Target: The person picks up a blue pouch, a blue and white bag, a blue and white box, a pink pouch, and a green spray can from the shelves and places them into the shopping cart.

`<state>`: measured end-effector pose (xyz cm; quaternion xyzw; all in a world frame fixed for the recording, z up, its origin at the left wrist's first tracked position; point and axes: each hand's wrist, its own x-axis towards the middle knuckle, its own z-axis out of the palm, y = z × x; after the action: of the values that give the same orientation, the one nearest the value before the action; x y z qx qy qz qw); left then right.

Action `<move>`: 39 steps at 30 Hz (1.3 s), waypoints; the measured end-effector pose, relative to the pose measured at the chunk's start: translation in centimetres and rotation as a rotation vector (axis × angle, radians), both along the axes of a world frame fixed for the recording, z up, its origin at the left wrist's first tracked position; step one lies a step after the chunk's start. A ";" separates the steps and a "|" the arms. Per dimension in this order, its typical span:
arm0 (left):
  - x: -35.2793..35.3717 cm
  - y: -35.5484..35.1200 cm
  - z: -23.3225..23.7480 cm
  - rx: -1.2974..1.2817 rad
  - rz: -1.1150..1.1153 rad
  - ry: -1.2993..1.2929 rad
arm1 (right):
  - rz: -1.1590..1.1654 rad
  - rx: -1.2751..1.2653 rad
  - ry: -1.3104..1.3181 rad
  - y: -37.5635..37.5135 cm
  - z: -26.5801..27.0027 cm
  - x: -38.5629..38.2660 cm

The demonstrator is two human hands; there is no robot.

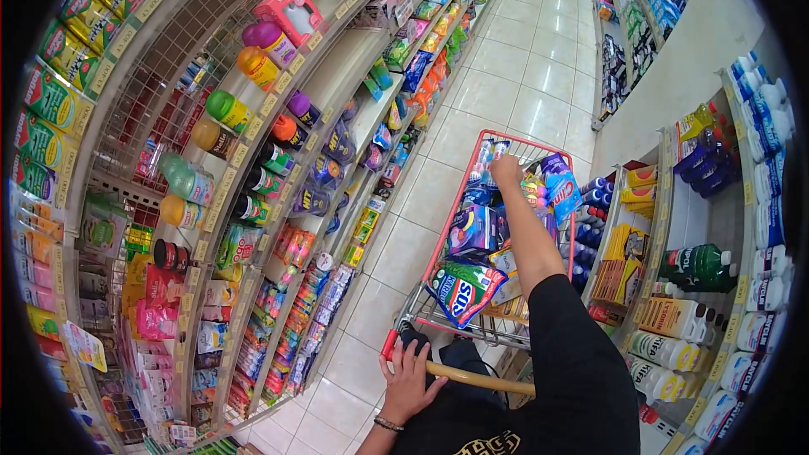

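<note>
Here's the cart, red-rimmed and loaded, directly ahead of the wearer, and the right hand is in at its far end, beside some white-and-blue packs. Those fingers are curled and seen from the back; their tips are lost to view, so I can't tell how far they're closed or whether they have hold of anything.

Inside the cart, it's a real heap: an SOS bag tilted on top at the near end, a purple box just beyond it, and over on the right a blue pack reading "Clin", leaning at the rim. The right forearm crosses the middle, hiding goods beneath; the lower layers are too jumbled to make out.

Down at the near end, the left hand lies over the handle, fingers loosely spread, thumb along the bar, a bracelet at the wrist. The handle's other end disappears behind the dark sleeve.

Further out, the left shelves carry bottles and a pink box; the right ones hold a green bottle and yellow-capped bottles. Dark lens edges cut off both shelf runs, and small labels blur.
</note>
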<state>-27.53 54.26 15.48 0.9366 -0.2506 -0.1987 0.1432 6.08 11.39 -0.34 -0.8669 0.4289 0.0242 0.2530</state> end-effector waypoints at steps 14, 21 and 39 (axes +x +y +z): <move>-0.3 0.1 -0.3 0.001 -0.006 -0.011 | 0.412 -0.257 -0.076 -0.1 -1.2 0.1; -0.3 0.0 -0.3 0.002 0.007 -0.019 | 0.603 -0.106 -0.069 -0.4 -5.9 1.5; -0.5 0.0 -0.6 0.027 0.010 0.002 | 0.663 -0.194 -0.070 -0.9 -5.3 0.5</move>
<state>-28.06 54.29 14.92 0.9395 -0.2428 -0.2025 0.1318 6.60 10.51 -5.61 -0.9794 0.1153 0.0346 0.1623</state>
